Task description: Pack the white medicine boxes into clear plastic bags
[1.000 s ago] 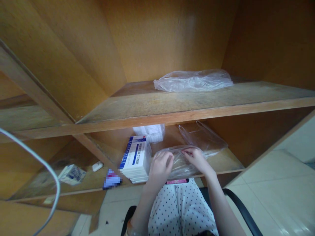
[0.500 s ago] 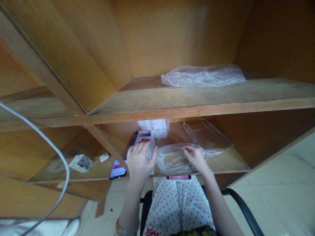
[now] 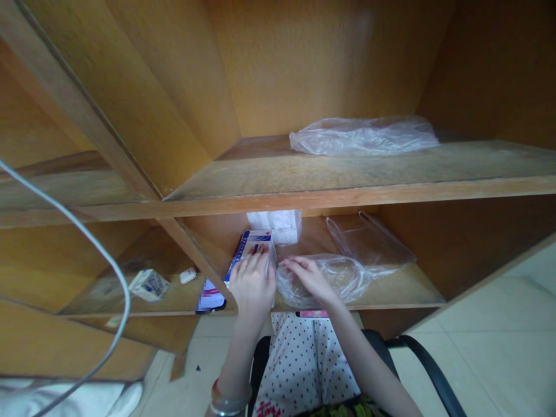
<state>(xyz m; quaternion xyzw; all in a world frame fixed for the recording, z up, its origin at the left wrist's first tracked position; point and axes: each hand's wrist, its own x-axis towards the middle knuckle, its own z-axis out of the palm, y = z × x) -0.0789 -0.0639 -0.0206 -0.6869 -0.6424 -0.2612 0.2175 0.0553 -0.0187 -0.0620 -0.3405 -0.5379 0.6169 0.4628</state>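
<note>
My left hand (image 3: 253, 279) lies over a blue and white box (image 3: 258, 236) on the lower shelf, its fingers stretched flat across the top and the thumb along the right side. To its right my right hand (image 3: 306, 277) reaches over a clear plastic bag (image 3: 328, 292), fingers extended leftward and slightly apart. Those fingertips are close to the box's right side, by the bag's left end; whether they touch either is unclear. Part of the box is covered by my left hand.
Behind the box stands a white wrapped pack (image 3: 282, 226). Another clear bag (image 3: 376, 246) lies at right, and crumpled plastic (image 3: 365, 136) on the upper shelf. Leftward are a phone (image 3: 211, 296), a small white case (image 3: 187, 275), a small carton (image 3: 150, 285) and a hanging cable (image 3: 95, 240).
My right hand has moved left across the clear bag toward the box, and its pinched fingers have straightened. My left hand's thumb has drawn in closer to its fingers on the box.
</note>
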